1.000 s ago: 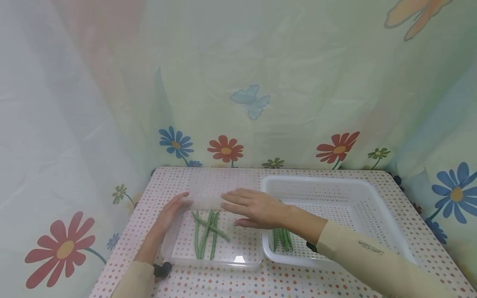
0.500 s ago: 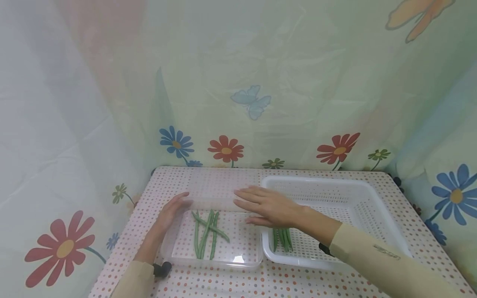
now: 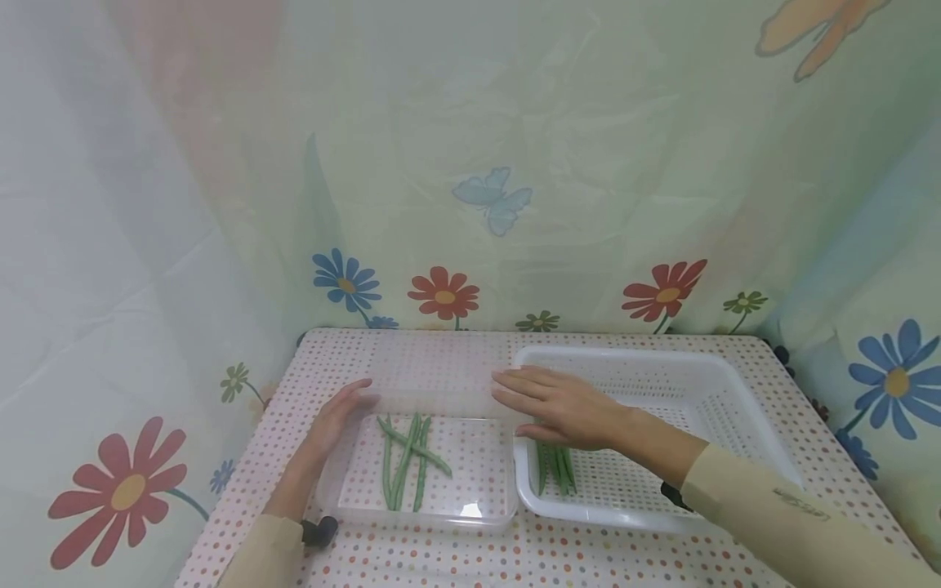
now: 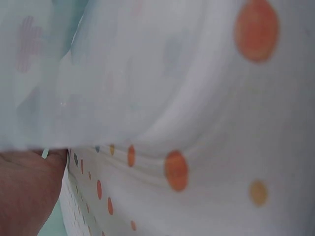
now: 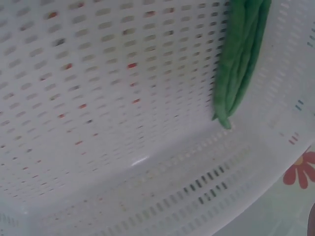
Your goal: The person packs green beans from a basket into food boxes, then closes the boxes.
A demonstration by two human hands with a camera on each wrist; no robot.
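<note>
A clear plastic box (image 3: pixel 481 490) holds several green beans (image 3: pixel 422 465), some lying across one another. My left hand (image 3: pixel 338 425) rests along the box's left side with its fingers extended. In the left wrist view, part of that hand (image 4: pixel 29 191) shows below the hazy wall of the box (image 4: pixel 113 98). Over the left rim of a white perforated basket (image 3: pixel 632 354), my right hand (image 3: pixel 569 408) is held palm down, fingers straight and holding nothing. More green beans (image 3: pixel 556 472) lie against the basket's left wall, partly hidden beneath this hand; the right wrist view shows these beans (image 5: pixel 241 54) bunched together.
A clear plastic lid (image 3: pixel 441 359) lies behind the box, its edge along the box's back rim. Box and basket stand side by side on a dotted tablecloth (image 3: pixel 412 563). A flowered curtain (image 3: pixel 573 204) hangs behind the table and at both sides.
My right hand has moved to the right, from above the box's right part to over the basket's left rim. The left hand, both containers and the beans have stayed in place.
</note>
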